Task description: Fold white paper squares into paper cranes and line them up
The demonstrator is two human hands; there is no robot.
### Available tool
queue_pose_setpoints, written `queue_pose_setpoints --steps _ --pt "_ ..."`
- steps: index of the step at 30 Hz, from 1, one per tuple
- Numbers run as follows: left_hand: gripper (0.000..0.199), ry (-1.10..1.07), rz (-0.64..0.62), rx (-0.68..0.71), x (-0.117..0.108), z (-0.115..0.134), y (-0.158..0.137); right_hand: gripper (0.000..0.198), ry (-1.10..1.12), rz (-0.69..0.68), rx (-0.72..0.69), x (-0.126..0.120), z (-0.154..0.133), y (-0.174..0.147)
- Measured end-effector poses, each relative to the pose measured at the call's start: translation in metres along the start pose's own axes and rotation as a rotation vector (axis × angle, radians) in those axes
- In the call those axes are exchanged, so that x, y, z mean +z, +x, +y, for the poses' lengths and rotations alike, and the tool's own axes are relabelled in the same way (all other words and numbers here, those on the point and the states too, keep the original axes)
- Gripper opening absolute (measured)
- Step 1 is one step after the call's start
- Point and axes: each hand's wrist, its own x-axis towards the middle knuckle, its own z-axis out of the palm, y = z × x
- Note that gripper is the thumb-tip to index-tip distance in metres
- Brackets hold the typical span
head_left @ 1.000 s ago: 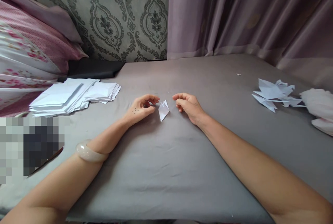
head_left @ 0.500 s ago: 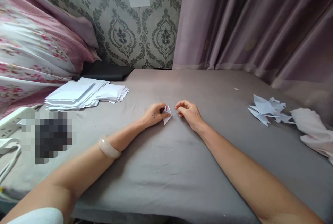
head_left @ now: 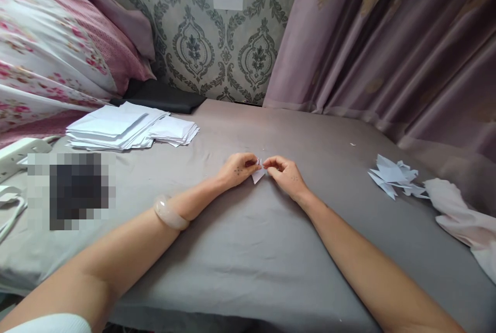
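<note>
A small piece of folded white paper (head_left: pixel 258 175) is held over the grey cloth at the middle of the view. My left hand (head_left: pixel 241 170) pinches it from the left, thumb on the near side. From the right, my right hand (head_left: pixel 285 174) closes thumb and fingertips on the paper's right edge. The fingers hide part of the paper, so its full folded shape cannot be made out. A pale bangle (head_left: pixel 169 213) circles my left wrist.
Stacked white paper sheets (head_left: pixel 106 121) and a smaller stack (head_left: pixel 175 129) lie at the back left, before a black flat item (head_left: pixel 166 96). Folded paper shapes (head_left: pixel 395 170) sit at the right beside pale fabric (head_left: pixel 449 199). A white power strip (head_left: pixel 23 155) is at the far left.
My right hand has come in from just right of the paper and now grips its edge. The left hand keeps its pinch. The whole view has shifted and tilted slightly.
</note>
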Motion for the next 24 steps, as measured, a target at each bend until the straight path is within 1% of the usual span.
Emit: queue_pose_setpoints --steps 5,8,12,14,20,24 --pt "0.018 0.041 0.009 -0.016 -0.002 0.007 -0.002 0.019 -0.001 0.009 0.012 0.002 -0.001 0.001" --pt "0.017 0.083 0.016 -0.016 -0.002 0.009 -0.002 0.019 -0.011 0.005 0.047 0.004 -0.004 0.000" --pt "0.019 0.114 0.027 0.009 -0.001 0.007 -0.002 0.033 -0.053 0.023 0.111 0.007 -0.010 0.000" --pt "0.021 0.120 0.027 0.020 0.000 0.006 -0.001 0.034 -0.076 0.038 0.138 0.009 -0.013 0.001" --pt "0.019 0.108 0.022 0.029 0.000 0.004 0.000 0.025 -0.123 0.049 0.197 0.009 -0.017 0.004" --pt "0.019 0.072 0.017 0.034 0.000 0.002 0.000 0.020 -0.066 0.029 0.289 0.007 -0.022 0.004"
